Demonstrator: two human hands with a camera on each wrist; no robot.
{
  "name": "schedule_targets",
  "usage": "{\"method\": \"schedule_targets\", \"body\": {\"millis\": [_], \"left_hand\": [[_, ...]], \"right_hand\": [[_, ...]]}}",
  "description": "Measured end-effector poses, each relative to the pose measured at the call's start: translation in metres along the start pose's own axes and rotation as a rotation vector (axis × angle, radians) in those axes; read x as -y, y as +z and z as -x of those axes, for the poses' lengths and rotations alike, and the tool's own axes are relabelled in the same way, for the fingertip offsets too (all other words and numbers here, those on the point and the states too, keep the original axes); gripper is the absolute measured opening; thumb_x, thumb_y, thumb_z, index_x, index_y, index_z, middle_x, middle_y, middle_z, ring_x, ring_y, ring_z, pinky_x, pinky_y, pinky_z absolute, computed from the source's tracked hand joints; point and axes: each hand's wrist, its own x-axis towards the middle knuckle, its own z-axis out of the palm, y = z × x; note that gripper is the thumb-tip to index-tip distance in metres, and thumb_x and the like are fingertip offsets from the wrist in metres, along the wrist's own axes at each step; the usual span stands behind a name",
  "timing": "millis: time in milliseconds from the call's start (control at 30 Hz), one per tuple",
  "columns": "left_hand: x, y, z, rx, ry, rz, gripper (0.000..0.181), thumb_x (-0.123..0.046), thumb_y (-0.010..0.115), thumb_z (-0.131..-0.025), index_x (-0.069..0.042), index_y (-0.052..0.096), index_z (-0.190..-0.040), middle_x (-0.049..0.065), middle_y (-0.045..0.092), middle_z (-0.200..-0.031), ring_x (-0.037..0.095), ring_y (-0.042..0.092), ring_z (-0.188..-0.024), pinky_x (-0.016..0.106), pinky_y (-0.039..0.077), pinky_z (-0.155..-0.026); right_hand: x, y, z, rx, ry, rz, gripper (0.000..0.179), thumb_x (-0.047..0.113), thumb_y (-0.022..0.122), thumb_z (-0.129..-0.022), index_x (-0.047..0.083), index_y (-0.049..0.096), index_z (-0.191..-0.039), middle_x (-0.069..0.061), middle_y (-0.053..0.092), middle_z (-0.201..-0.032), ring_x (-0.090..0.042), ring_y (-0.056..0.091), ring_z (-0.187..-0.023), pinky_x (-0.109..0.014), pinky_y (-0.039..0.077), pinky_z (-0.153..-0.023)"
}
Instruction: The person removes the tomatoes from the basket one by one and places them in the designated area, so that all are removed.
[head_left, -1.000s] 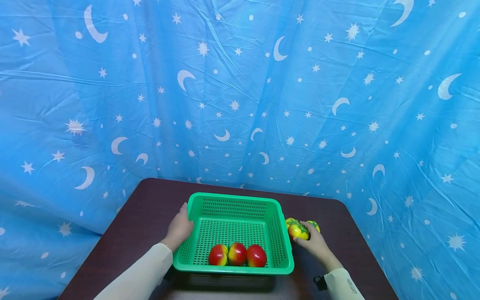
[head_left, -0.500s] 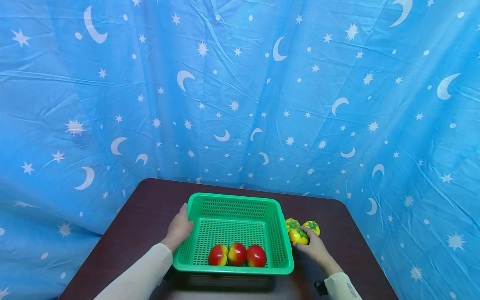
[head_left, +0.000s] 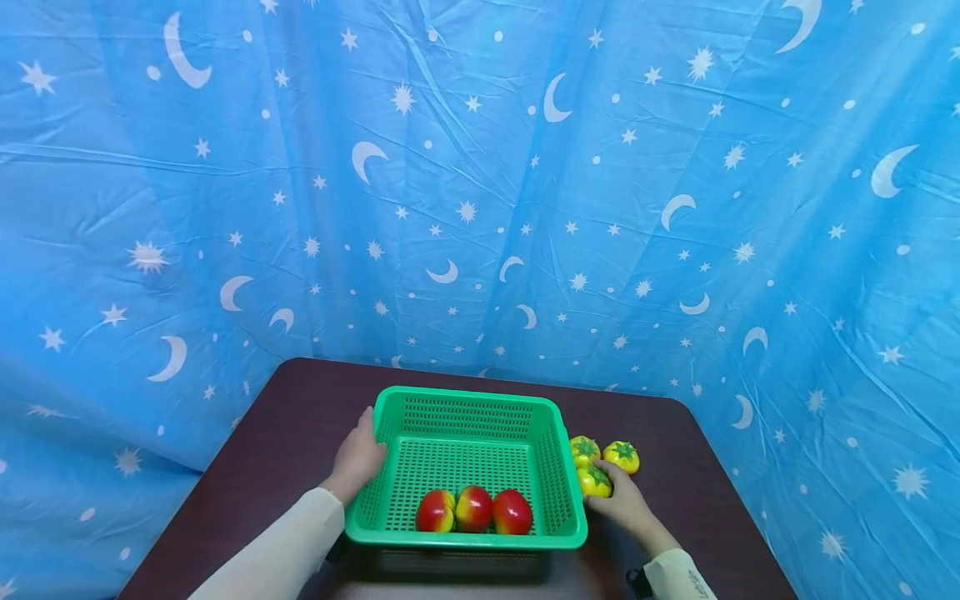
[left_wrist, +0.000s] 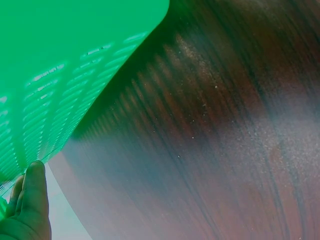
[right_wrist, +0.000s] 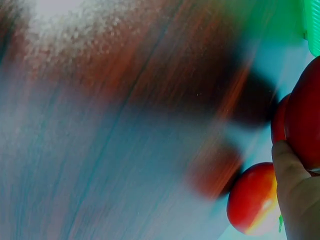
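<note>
A green plastic basket with perforated walls stands on the table, several red-and-yellow fruits lying along its near side. At its left rim my left hand grips the edge. In the left wrist view, straight fingers lie along the outer wall. My right hand, just right of the basket, holds a yellow-and-red fruit with a green leafy cap. Its red side fills the edge of the right wrist view, with a finger against it. Part of this fruit is hidden by the hand.
Two similar capped fruits, a nearer-to-basket one and a right one, sit beyond my right hand. The dark brown table has rounded far corners. A blue curtain with moons and stars hangs behind it.
My right hand has brought the capped fruit slightly toward me, uncovering the fruits behind it. The left hand and the basket have stayed in place.
</note>
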Motion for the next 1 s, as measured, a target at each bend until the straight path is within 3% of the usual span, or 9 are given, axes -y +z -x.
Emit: {"method": "schedule_targets", "body": {"millis": [333,600,1000], "left_hand": [[-0.001,0.0,0.001,0.005,0.006,-0.001,0.074,-0.005,0.047,-0.091,0.001,0.003,-0.151,0.03,0.038,-0.143,0.045,0.046,-0.125,0.057,0.045,-0.095],[-0.002,-0.002,0.002,0.005,-0.003,-0.005,0.074,-0.005,0.047,-0.092,0.001,0.003,-0.151,0.03,0.037,-0.143,0.045,0.045,-0.126,0.058,0.044,-0.096],[-0.001,-0.001,0.001,0.001,0.009,-0.016,0.073,-0.004,0.046,-0.091,0.003,0.005,-0.15,0.031,0.039,-0.141,0.045,0.049,-0.121,0.054,0.048,-0.089]], "right_hand": [[-0.008,0.01,-0.001,-0.006,-0.041,0.035,0.073,0.024,0.077,-0.07,0.003,0.047,-0.133,-0.014,0.053,-0.13,-0.022,0.054,-0.103,-0.036,0.049,-0.082],[-0.01,0.018,0.001,-0.028,-0.035,0.043,0.08,0.034,0.082,-0.068,0.001,0.047,-0.132,-0.016,0.05,-0.132,-0.027,0.051,-0.11,-0.045,0.048,-0.09],[-0.013,0.02,0.001,-0.039,-0.097,0.066,0.081,0.03,0.082,-0.068,-0.001,0.044,-0.133,-0.019,0.047,-0.132,-0.029,0.048,-0.115,-0.048,0.045,-0.095]]}}
